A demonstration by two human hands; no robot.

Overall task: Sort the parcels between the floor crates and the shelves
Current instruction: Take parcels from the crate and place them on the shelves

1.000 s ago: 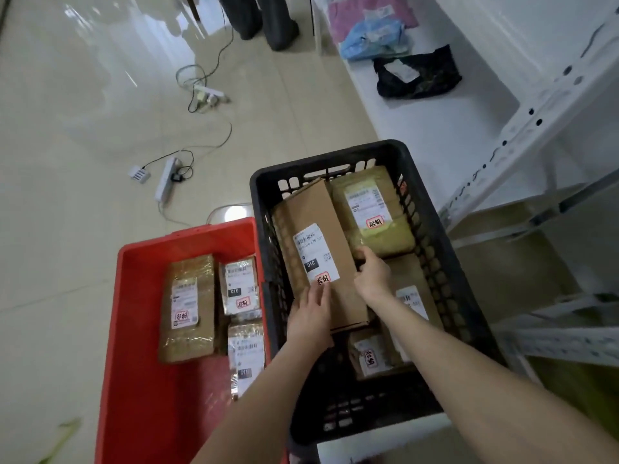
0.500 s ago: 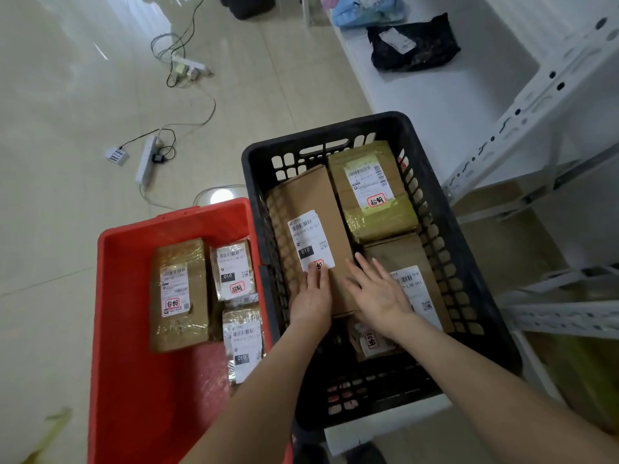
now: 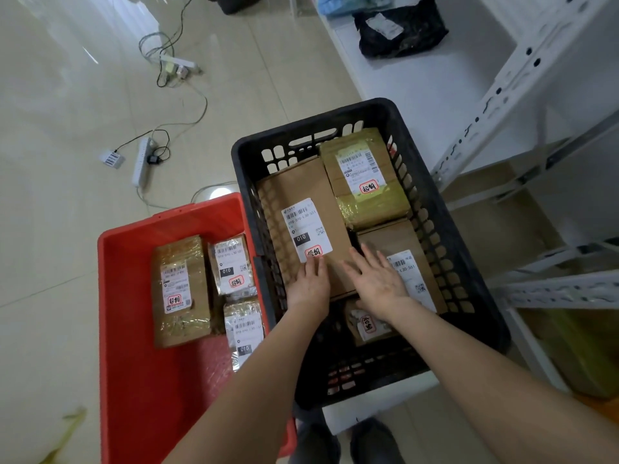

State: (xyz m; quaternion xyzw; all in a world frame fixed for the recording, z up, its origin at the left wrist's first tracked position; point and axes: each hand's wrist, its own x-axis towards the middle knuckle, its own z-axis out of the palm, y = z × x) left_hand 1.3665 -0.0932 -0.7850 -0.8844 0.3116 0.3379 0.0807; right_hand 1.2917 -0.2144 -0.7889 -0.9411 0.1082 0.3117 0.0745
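Note:
A black slotted crate (image 3: 445, 209) holds several parcels. A long cardboard box (image 3: 298, 192) with a white label lies along its left side. My left hand (image 3: 310, 286) rests on the near end of that box, fingers straight. My right hand (image 3: 376, 279) lies flat with spread fingers across the box's near right corner and a second cardboard box (image 3: 395, 239). A taped yellowish parcel (image 3: 365, 175) sits at the far right of the crate. A small parcel (image 3: 368, 324) lies under my right wrist. A red crate (image 3: 134, 346) to the left holds three labelled parcels (image 3: 181, 289).
White metal shelving (image 3: 522, 78) stands to the right, with a black bag (image 3: 402, 28) on its low shelf. Power strips (image 3: 140, 165) and cables trail over the tiled floor at the far left. A white board lies under the black crate's near end.
The right hand let go of the long box's right edge and now lies flat and spread. The box has settled down into the crate. The view shifted slightly.

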